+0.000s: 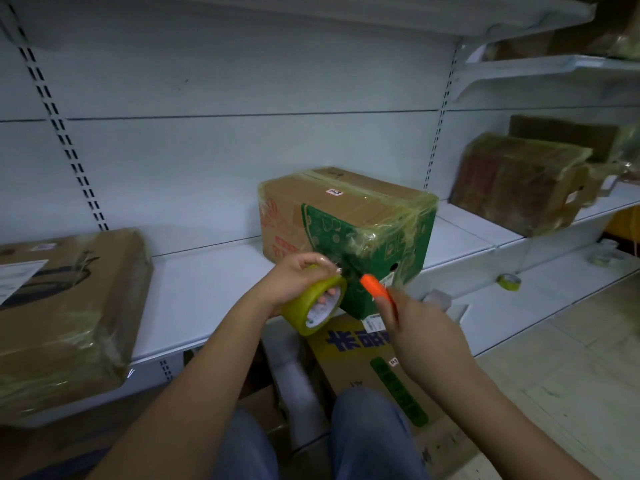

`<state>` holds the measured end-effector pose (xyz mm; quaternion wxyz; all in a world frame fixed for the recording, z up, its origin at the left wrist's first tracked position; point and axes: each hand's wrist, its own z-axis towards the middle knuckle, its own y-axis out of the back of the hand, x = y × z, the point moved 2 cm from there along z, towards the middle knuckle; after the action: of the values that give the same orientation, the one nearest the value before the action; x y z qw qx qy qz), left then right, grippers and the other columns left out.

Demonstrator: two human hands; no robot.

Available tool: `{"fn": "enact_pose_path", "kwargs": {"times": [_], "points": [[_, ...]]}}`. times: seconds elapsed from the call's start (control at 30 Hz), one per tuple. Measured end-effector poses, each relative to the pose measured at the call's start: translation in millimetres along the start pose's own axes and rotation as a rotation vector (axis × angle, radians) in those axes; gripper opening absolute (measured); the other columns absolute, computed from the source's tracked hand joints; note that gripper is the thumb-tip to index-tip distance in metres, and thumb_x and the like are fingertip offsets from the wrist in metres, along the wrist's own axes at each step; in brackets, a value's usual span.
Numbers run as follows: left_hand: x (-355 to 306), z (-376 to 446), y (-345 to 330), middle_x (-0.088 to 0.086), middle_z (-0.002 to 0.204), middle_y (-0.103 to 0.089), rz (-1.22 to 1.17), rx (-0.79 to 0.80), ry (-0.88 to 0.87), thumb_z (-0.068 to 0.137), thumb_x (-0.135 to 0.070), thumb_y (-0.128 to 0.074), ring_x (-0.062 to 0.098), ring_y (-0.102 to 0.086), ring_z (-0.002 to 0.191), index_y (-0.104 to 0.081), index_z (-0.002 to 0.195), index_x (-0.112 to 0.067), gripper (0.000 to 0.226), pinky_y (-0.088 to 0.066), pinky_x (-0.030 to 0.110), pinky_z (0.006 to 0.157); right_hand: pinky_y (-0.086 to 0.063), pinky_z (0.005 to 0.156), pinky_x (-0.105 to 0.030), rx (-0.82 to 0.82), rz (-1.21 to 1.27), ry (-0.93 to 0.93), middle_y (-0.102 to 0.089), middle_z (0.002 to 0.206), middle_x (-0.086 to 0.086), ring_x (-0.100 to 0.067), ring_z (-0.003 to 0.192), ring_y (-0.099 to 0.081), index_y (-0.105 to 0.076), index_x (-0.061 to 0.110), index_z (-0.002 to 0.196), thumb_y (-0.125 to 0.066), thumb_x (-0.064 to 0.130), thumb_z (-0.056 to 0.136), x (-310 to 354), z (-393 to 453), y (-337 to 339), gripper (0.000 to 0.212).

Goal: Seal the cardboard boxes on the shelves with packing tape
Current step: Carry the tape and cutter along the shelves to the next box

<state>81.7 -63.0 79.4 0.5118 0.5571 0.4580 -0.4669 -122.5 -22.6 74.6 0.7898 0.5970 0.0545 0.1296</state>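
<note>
1. Gripping the roll of packing tape [313, 304], the left hand [298, 277] curls over its top, fingertips showing through the core; the right hand [420, 327] is closed around an orange cutter [375, 287] whose tip points toward 11 o'clock, just beside the roll.
2. Both tools meet at the near corner of the green-and-brown cardboard box [346, 220], which sits on the white shelf [207, 289] at about 12 o'clock from the hands; yellowish tape already wraps its edges and top.
3. At 9 o'clock a flat taped box [65, 306] lies on the same shelf; at 2 o'clock another wrapped box [519, 185] rests on the next shelf section.
4. Below the hands, at 6 o'clock, a carton with blue lettering [360, 351] stands near the person's knees; a spare tape roll [509, 281] lies at 3 o'clock on the lower ledge.
</note>
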Motion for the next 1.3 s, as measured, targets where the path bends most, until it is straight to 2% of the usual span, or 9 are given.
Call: {"fn": "enact_pose_path", "kwargs": {"times": [0.17, 0.33, 0.5, 0.6, 0.8, 0.93, 1.03, 1.13, 1.3], "points": [[13.1, -1.9, -0.4, 0.012, 0.07, -0.07, 0.003, -0.03, 0.012, 0.095, -0.012, -0.066, 0.016, -0.063, 0.052, -0.068, 0.093, -0.002, 0.01, -0.055, 0.023, 0.053, -0.053, 0.061, -0.039, 0.027, 0.325, 0.046, -0.065, 0.082, 0.0, -0.021, 0.072, -0.064, -0.051, 0.031, 0.126, -0.023, 0.059, 0.099, -6.1, 4.8, -19.4, 0.048], [21.5, 0.4, 7.5, 0.003, 0.068, -0.073, 0.036, -0.155, -0.003, 0.094, -0.014, -0.068, 0.011, -0.067, 0.057, -0.071, 0.087, -0.009, 0.009, -0.052, 0.018, 0.053, -0.048, 0.053, -0.034, -0.324, 0.533, 0.004, -0.056, 0.071, 0.008, -0.009, 0.059, -0.055, -0.052, 0.029, 0.116, -0.037, 0.065, 0.092, -10.3, 20.6, 8.5, 0.047], [30.3, -3.5, 8.9, 0.003, 0.079, -0.075, 0.066, -0.209, -0.035, 0.092, -0.014, -0.069, 0.009, -0.069, 0.063, -0.073, 0.084, -0.015, 0.009, -0.054, 0.02, 0.059, -0.041, 0.063, -0.025, -0.522, 0.552, -0.008, -0.051, 0.113, 0.011, -0.004, 0.074, -0.049, -0.06, 0.024, 0.112, -0.061, 0.056, 0.088, 4.4, 86.3, 10.4, 0.04], [35.5, -10.9, 8.5, -0.011, 0.081, -0.076, 0.136, -0.25, -0.09, 0.091, -0.017, -0.071, 0.003, -0.069, 0.074, -0.075, 0.08, -0.023, 0.014, -0.055, 0.018, 0.071, -0.036, 0.059, -0.024, -0.541, 0.62, 0.045, -0.048, 0.09, 0.014, -0.003, 0.065, -0.044, -0.056, 0.024, 0.098, -0.062, 0.046, 0.091, 12.5, 93.9, -8.1, 0.024], [36.8, -38.3, -0.7, -0.001, 0.068, -0.07, -0.061, -0.37, -0.111, 0.093, -0.01, -0.068, 0.006, -0.064, 0.054, -0.072, 0.087, -0.005, 0.01, -0.049, 0.015, 0.05, -0.045, 0.059, -0.028, -0.573, 0.465, 0.088, -0.062, 0.106, 0.008, -0.017, 0.077, -0.062, -0.061, 0.022, 0.113, -0.068, 0.039, 0.088, 10.6, 89.7, -3.2, 0.031], [37.0, -62.2, -0.6, -0.001, 0.065, -0.069, -0.104, -0.427, -0.172, 0.094, -0.004, -0.065, 0.006, -0.061, 0.053, -0.07, 0.089, 0.001, 0.009, -0.05, 0.015, 0.05, -0.039, 0.067, -0.015, -0.64, 0.638, 0.122, -0.064, 0.109, 0.015, -0.002, 0.086, -0.057, -0.066, 0.024, 0.111, -0.074, 0.025, 0.086, 27.3, 57.7, 7.2, 0.026], [40.2, -84.7, 1.0, 0.004, 0.062, -0.066, -0.21, -0.45, -0.196, 0.096, 0.0, -0.059, 0.012, -0.056, 0.045, -0.065, 0.091, 0.006, 0.01, -0.048, 0.019, 0.046, -0.035, 0.057, -0.012, -0.391, 0.968, 0.149, -0.061, 0.072, 0.012, -0.004, 0.064, -0.052, -0.069, 0.025, 0.09, -0.073, 0.027, 0.087, 60.3, 33.7, 5.6, 0.006], [46.4, -102.6, 2.6, 0.012, 0.062, -0.063, -0.261, -0.46, -0.213, 0.097, 0.0, -0.057, 0.018, -0.052, 0.04, -0.062, 0.092, 0.008, 0.011, -0.047, 0.024, 0.043, -0.033, 0.05, -0.011, 0.157, 1.244, 0.092, -0.052, 0.05, 0.018, 0.002, 0.046, -0.045, -0.069, 0.022, 0.083, -0.074, 0.034, 0.086, 85.3, 36.0, -15.4, 0.013], [60.4, -115.6, 8.6, 0.009, 0.064, -0.065, -0.209, -0.463, -0.201, 0.097, -0.003, -0.059, 0.016, -0.056, 0.047, -0.064, 0.088, 0.003, 0.012, -0.048, 0.024, 0.045, -0.026, 0.041, -0.019, 0.587, 1.421, 0.015, -0.043, 0.049, 0.008, -0.004, 0.042, -0.032, -0.069, 0.011, 0.086, -0.075, 0.021, 0.084, 95.4, 44.6, -51.9, 0.012]]}}
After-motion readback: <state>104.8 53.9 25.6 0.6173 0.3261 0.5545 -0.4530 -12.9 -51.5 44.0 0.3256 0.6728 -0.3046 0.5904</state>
